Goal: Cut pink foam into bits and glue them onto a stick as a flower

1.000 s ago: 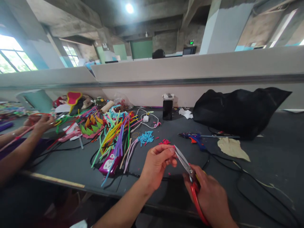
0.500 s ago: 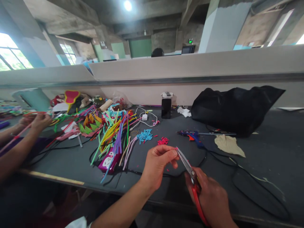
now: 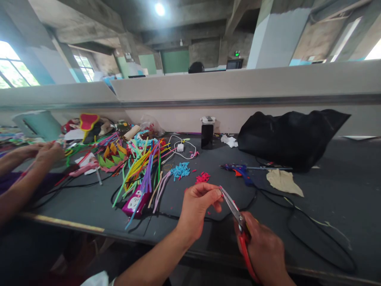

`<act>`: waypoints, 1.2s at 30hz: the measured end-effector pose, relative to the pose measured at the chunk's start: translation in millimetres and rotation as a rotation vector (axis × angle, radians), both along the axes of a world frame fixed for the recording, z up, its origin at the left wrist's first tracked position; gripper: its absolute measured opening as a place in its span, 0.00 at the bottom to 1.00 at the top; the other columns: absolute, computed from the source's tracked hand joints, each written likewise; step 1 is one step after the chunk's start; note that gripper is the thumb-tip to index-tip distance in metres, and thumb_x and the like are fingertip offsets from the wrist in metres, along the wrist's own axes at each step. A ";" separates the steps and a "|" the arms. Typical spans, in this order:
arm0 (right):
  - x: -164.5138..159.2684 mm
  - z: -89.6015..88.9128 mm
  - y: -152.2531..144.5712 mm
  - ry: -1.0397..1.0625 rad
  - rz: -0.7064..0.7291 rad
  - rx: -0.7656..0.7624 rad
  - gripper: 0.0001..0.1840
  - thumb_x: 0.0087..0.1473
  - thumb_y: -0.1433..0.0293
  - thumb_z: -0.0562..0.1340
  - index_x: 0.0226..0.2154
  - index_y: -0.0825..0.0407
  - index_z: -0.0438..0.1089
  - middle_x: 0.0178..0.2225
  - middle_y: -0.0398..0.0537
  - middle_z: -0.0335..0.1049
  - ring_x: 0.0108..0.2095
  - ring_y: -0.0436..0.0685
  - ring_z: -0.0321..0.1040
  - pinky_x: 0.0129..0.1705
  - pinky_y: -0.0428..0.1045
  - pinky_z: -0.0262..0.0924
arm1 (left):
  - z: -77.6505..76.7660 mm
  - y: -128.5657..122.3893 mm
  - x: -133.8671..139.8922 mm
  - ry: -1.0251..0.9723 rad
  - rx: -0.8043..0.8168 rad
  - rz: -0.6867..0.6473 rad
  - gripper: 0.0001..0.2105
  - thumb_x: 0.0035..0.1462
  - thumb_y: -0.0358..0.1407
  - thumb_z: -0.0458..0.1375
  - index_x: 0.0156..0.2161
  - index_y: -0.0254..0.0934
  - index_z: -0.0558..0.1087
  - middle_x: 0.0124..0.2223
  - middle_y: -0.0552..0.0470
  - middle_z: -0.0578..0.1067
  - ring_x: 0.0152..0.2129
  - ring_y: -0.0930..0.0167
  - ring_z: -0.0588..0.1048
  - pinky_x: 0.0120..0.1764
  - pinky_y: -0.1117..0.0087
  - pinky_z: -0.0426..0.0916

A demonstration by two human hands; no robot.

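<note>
Left hand (image 3: 190, 216) and right hand (image 3: 264, 244) shifted slightly toward 3 o'clock. Right fingers (image 3: 250, 222) clasp handles (image 3: 245, 252) of scissors (image 3: 234, 208), best hold, 4 o'clock from red pieces (image 3: 203, 177); left fingers (image 3: 212, 196) pinch reddish piece (image 3: 220, 187), probably light, soft.

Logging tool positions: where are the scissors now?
In the head view, the red-handled scissors are low, right of centre, held in the right hand, blade tips close to the left hand.

We see a dark surface (image 3: 330, 186) backed by a pale partition (image 3: 226, 85). Beyond it, we note concrete beams (image 3: 238, 16), a painted column (image 3: 274, 35), bright windows (image 3: 18, 73) at left and one lit ceiling lamp (image 3: 160, 9).
</note>
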State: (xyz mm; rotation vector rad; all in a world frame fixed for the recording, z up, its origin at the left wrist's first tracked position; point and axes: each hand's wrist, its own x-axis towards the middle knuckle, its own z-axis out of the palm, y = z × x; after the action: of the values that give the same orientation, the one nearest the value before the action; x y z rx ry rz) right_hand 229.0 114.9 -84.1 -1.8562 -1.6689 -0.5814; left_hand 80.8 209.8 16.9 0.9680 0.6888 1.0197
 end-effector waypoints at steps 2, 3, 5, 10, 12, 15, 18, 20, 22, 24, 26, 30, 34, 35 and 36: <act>-2.8 1.1 1.2 -0.016 -0.006 0.022 0.14 0.63 0.65 0.50 0.34 0.50 0.69 0.16 0.39 0.65 0.16 0.51 0.64 0.24 0.47 0.49 | -1.4 -0.5 0.0 -0.004 -0.001 0.001 0.06 0.47 0.33 0.65 0.26 0.32 0.75 0.24 0.52 0.75 0.16 0.78 0.70 0.23 0.76 0.64; -4.6 2.3 2.0 -0.026 -0.012 0.034 0.15 0.63 0.65 0.50 0.34 0.51 0.69 0.16 0.40 0.65 0.16 0.51 0.64 0.24 0.47 0.49 | -2.2 -0.7 -0.1 -0.009 0.000 0.002 0.06 0.47 0.33 0.65 0.26 0.32 0.75 0.24 0.52 0.75 0.16 0.77 0.70 0.23 0.75 0.64; -8.3 4.7 3.6 -0.050 -0.030 0.053 0.16 0.64 0.63 0.49 0.34 0.52 0.69 0.16 0.41 0.65 0.16 0.51 0.63 0.25 0.47 0.49 | -3.6 -1.1 -0.3 -0.022 0.004 0.012 0.06 0.48 0.33 0.65 0.27 0.32 0.75 0.25 0.52 0.76 0.17 0.77 0.70 0.23 0.75 0.65; -10.7 4.0 5.8 -0.092 -0.033 0.055 0.20 0.65 0.59 0.47 0.37 0.53 0.69 0.16 0.41 0.66 0.16 0.52 0.64 0.24 0.47 0.49 | -3.3 -1.4 -1.3 -0.022 0.026 0.045 0.06 0.49 0.33 0.64 0.27 0.31 0.76 0.25 0.52 0.75 0.17 0.77 0.70 0.24 0.75 0.65; -9.1 3.1 5.9 -0.085 -0.024 0.040 0.21 0.65 0.59 0.47 0.38 0.53 0.69 0.16 0.41 0.66 0.16 0.52 0.64 0.23 0.47 0.49 | -2.2 -1.1 -1.9 -0.004 0.044 0.040 0.06 0.49 0.33 0.65 0.27 0.31 0.76 0.25 0.51 0.76 0.18 0.77 0.70 0.24 0.75 0.65; -7.8 5.4 4.8 -0.061 -0.012 0.027 0.20 0.65 0.62 0.46 0.35 0.52 0.69 0.14 0.40 0.65 0.14 0.51 0.63 0.21 0.47 0.47 | -2.4 -0.4 -2.5 0.033 0.080 0.034 0.06 0.48 0.34 0.65 0.27 0.31 0.76 0.26 0.51 0.76 0.18 0.77 0.70 0.25 0.75 0.65; -8.7 9.2 2.9 -0.053 -0.015 0.025 0.20 0.65 0.64 0.46 0.34 0.52 0.69 0.14 0.40 0.65 0.13 0.51 0.62 0.19 0.46 0.45 | -5.6 -0.1 -2.2 0.048 0.084 0.030 0.06 0.48 0.34 0.64 0.28 0.32 0.76 0.26 0.52 0.76 0.18 0.77 0.70 0.25 0.75 0.65; -9.1 9.7 2.2 -0.055 -0.024 0.018 0.20 0.65 0.63 0.46 0.34 0.52 0.70 0.14 0.40 0.65 0.13 0.51 0.62 0.19 0.46 0.46 | -8.2 -0.2 -1.7 0.065 0.079 0.018 0.06 0.48 0.34 0.64 0.28 0.32 0.75 0.26 0.52 0.75 0.18 0.77 0.70 0.25 0.75 0.65; -8.8 8.3 2.2 -0.052 -0.029 0.003 0.20 0.65 0.62 0.46 0.35 0.52 0.70 0.14 0.41 0.65 0.13 0.51 0.63 0.19 0.46 0.46 | -9.9 -0.5 -1.5 0.088 0.079 0.022 0.05 0.48 0.33 0.65 0.28 0.33 0.75 0.25 0.53 0.75 0.18 0.77 0.69 0.24 0.75 0.64; -8.2 6.1 2.7 -0.042 -0.019 -0.010 0.20 0.65 0.61 0.46 0.35 0.52 0.70 0.15 0.41 0.66 0.14 0.51 0.64 0.20 0.46 0.47 | -10.1 -0.8 -1.6 0.106 0.080 0.037 0.05 0.47 0.33 0.65 0.27 0.33 0.74 0.24 0.54 0.74 0.17 0.78 0.69 0.23 0.76 0.64; -7.9 4.5 3.4 -0.039 -0.017 -0.010 0.21 0.65 0.59 0.46 0.36 0.52 0.70 0.15 0.41 0.67 0.15 0.52 0.65 0.21 0.46 0.48 | -9.0 -1.0 -1.8 0.109 0.083 0.047 0.05 0.46 0.33 0.64 0.27 0.33 0.74 0.24 0.54 0.73 0.17 0.78 0.69 0.23 0.76 0.63; -9.0 5.8 3.5 -0.034 -0.014 -0.004 0.22 0.65 0.59 0.46 0.35 0.52 0.70 0.14 0.41 0.65 0.15 0.51 0.64 0.21 0.46 0.47 | -5.2 -0.6 -1.8 0.101 0.096 0.056 0.05 0.45 0.32 0.64 0.25 0.33 0.73 0.23 0.55 0.72 0.17 0.78 0.68 0.22 0.76 0.63; -10.6 9.3 3.1 -0.023 -0.014 -0.023 0.21 0.65 0.60 0.47 0.33 0.51 0.70 0.14 0.41 0.66 0.15 0.51 0.64 0.21 0.45 0.47 | -2.9 0.1 -1.7 0.110 0.096 0.067 0.04 0.44 0.32 0.64 0.25 0.33 0.73 0.23 0.56 0.72 0.16 0.79 0.67 0.22 0.76 0.63; -10.9 9.9 3.1 -0.032 -0.024 -0.027 0.21 0.64 0.59 0.47 0.33 0.51 0.70 0.14 0.41 0.66 0.15 0.51 0.64 0.21 0.46 0.47 | -2.7 0.1 -1.6 0.111 0.098 0.070 0.04 0.44 0.32 0.64 0.25 0.33 0.74 0.23 0.56 0.72 0.16 0.79 0.67 0.22 0.76 0.63; -11.2 10.5 3.2 -0.044 -0.036 -0.028 0.21 0.64 0.59 0.47 0.34 0.51 0.70 0.14 0.41 0.65 0.14 0.52 0.64 0.21 0.46 0.47 | -2.7 0.0 -1.5 0.113 0.101 0.073 0.04 0.44 0.31 0.64 0.25 0.33 0.74 0.23 0.56 0.72 0.16 0.79 0.67 0.23 0.77 0.64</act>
State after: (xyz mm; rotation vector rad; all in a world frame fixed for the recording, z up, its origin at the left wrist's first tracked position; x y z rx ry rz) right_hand 217.8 118.2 -73.6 -1.9100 -1.6829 -0.6212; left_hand 79.2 209.9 14.2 1.1009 0.7767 1.0786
